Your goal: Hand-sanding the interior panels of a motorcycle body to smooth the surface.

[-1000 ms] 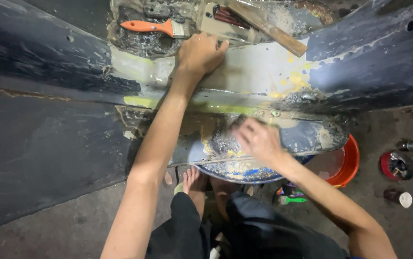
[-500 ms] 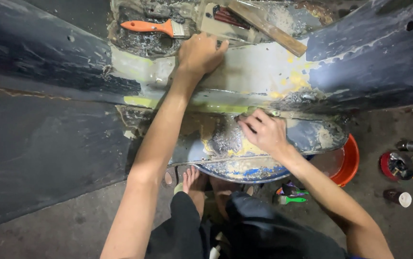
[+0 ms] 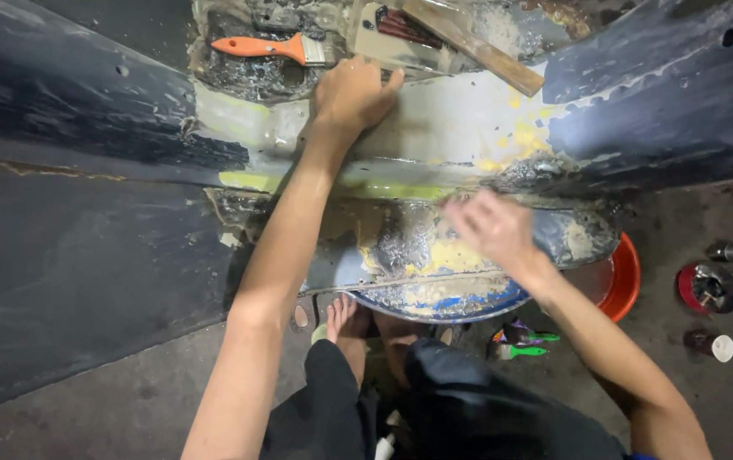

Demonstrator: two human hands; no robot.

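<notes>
A dark, scuffed body panel (image 3: 85, 255) fills the view, with a sanded patch of grey and yellow filler (image 3: 435, 251) in its middle. My left hand (image 3: 351, 94) rests on the pale upper ledge of the panel, fingers bent, thumb out, holding nothing. Just beyond it lies an orange-handled paintbrush (image 3: 269, 48). My right hand (image 3: 490, 228) is blurred with motion over the filler patch, close to or touching the surface. Whether it holds anything is hidden by the blur.
A wooden stick (image 3: 477, 47) lies slanted on the top ledge at the right. Below the panel sits a red basin (image 3: 626, 277). A red-lidded tin (image 3: 707, 285), a small cup (image 3: 721, 347) and a green object (image 3: 524, 349) stand on the concrete floor. My bare foot (image 3: 345, 319) is under the panel.
My right hand has slid up and to the right across the filler patch and is now blurred. The left hand has stayed on the ledge.
</notes>
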